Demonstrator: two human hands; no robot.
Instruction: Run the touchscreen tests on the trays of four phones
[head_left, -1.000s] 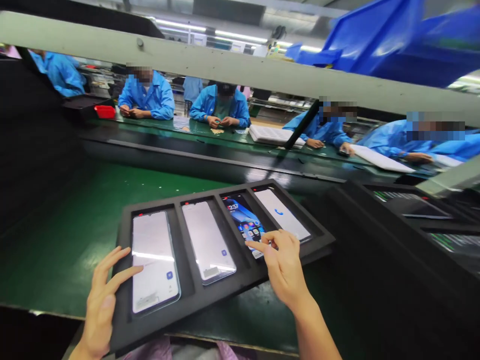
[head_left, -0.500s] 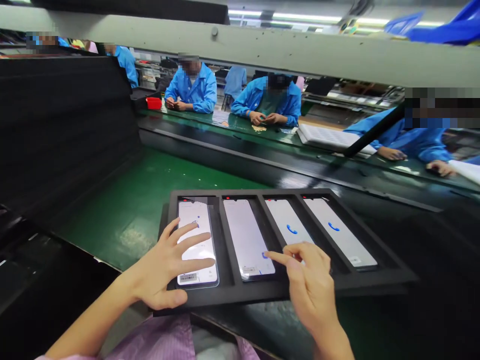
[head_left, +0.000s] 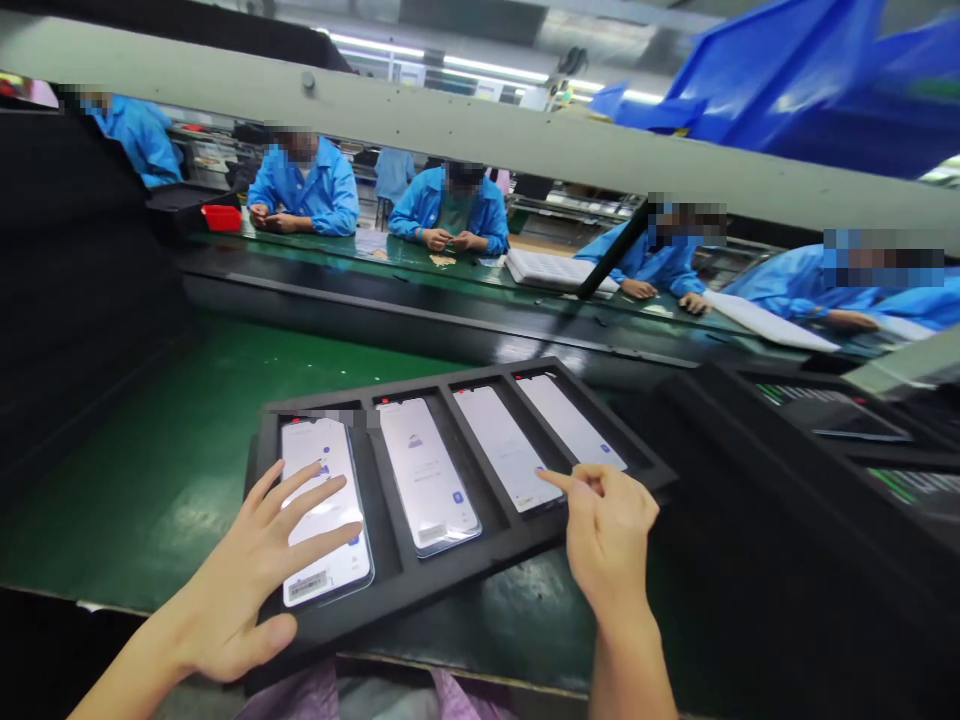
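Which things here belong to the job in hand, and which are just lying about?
In the job: left hand, right hand, four phones, black tray.
Apparently just there: red box, blue bins, white stack.

Head-worn view, forward and down

Factory workshop, workers in blue jackets (head_left: pixel 319 195), long green bench (head_left: pixel 330 246), strip lights (head_left: pixel 495 69)

Tray (head_left: pixel 450 575), one, black, four compartments. Phones, four, face up, screens lit white: first phone (head_left: pixel 337 570) beneath left hand (head_left: pixel 244 580), fingers spread above, barcode label low; second phone (head_left: pixel 431 480) between hands; third phone (head_left: pixel 499 450) at right hand's (head_left: pixel 611 530) index fingertip; fourth phone (head_left: pixel 566 420) just beyond right hand.
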